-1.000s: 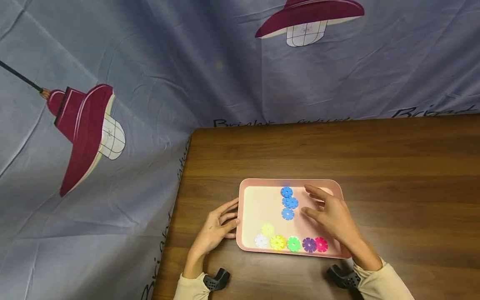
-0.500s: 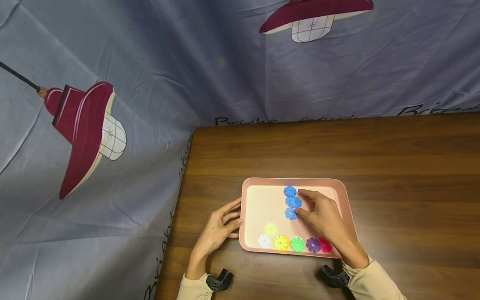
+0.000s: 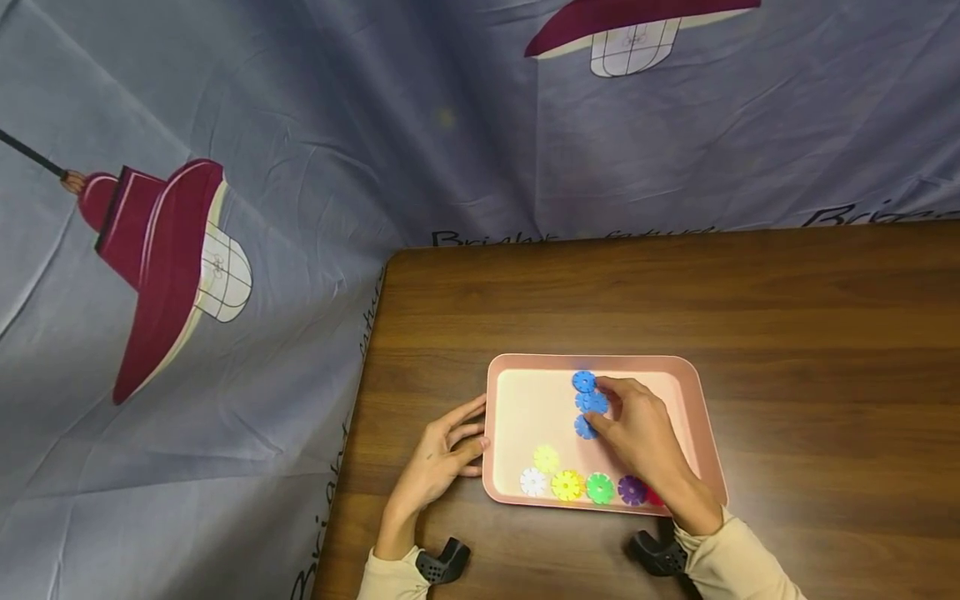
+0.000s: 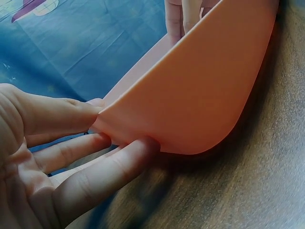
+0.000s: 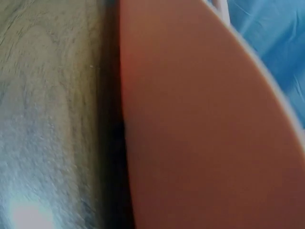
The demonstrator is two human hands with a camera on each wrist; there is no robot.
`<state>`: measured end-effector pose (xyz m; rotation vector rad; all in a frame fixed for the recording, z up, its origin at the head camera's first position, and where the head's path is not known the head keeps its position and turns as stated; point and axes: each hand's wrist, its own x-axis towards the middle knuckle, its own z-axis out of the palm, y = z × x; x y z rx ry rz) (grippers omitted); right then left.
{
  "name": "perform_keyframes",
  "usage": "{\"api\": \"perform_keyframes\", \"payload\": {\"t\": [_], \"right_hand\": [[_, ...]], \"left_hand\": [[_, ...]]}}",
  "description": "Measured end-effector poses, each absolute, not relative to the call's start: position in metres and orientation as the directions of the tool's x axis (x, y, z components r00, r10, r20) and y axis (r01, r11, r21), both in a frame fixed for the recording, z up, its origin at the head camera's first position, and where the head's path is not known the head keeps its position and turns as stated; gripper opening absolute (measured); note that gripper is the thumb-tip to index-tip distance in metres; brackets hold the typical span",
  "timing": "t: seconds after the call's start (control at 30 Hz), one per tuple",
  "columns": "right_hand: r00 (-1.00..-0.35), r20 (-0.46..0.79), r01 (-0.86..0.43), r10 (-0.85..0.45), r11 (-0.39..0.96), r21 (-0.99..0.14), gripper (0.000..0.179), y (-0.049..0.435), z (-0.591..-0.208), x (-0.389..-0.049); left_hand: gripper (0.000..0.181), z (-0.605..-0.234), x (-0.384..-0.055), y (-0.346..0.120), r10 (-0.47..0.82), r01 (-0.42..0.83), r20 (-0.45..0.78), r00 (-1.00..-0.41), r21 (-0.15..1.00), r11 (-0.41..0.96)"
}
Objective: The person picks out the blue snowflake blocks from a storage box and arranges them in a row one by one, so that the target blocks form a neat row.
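Observation:
Blue snowflake discs (image 3: 596,402) lie partly overlapping near the far side of a pink tray (image 3: 525,356). My right hand (image 3: 641,429) reaches in from the right, its thumb and index fingertip on either side of the middle disc. The thumb overlaps the lowest disc; whether the fingertips pinch one cannot be made out. At the tray's left side, my left hand (image 3: 435,454) holds the edge, thumb at the rim and fingers against the outer wall. The left wrist view shows these fingers (image 4: 114,171) on the wall. Only tray wall (image 5: 205,119) and tabletop fill most of the right wrist view.
Along the tray's near side lie pale yellow (image 3: 546,458), white (image 3: 533,482), yellow (image 3: 567,485), green (image 3: 600,488) and purple discs (image 3: 632,490). A red disc (image 3: 654,498) is partly behind my right wrist. A lamp-print curtain (image 3: 337,150) borders the wooden table (image 3: 825,350).
My right hand has moved left and down to the blue discs, its thumb coming over the lowest one. My left hand stays at the tray's edge. The whole head view has shifted slightly.

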<state>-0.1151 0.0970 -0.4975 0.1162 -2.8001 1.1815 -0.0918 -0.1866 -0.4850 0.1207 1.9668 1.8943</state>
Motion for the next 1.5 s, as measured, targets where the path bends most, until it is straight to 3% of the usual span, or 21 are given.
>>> {"api": "perform_keyframes", "payload": {"t": [1.0, 1.27, 1.5], "right_hand": [[-0.957, 0.285, -0.168, 0.050, 0.704, -0.690, 0.035, 0.096, -0.484, -0.112], [-0.907, 0.415, -0.250, 0.070, 0.703, -0.666, 0.035, 0.132, -0.461, -0.107], [-0.893, 0.424, -0.199, 0.148, 0.717, -0.668, 0.032, 0.177, -0.441, -0.104]], "left_hand": [[0.060, -0.484, -0.086, -0.183, 0.313, -0.213, -0.232, -0.921, 0.972, 0.095], [0.059, -0.483, -0.081, -0.181, 0.288, -0.234, -0.261, -0.921, 0.964, 0.126], [0.059, -0.479, -0.080, -0.178, 0.269, -0.229, -0.263, -0.927, 0.962, 0.149]]}}
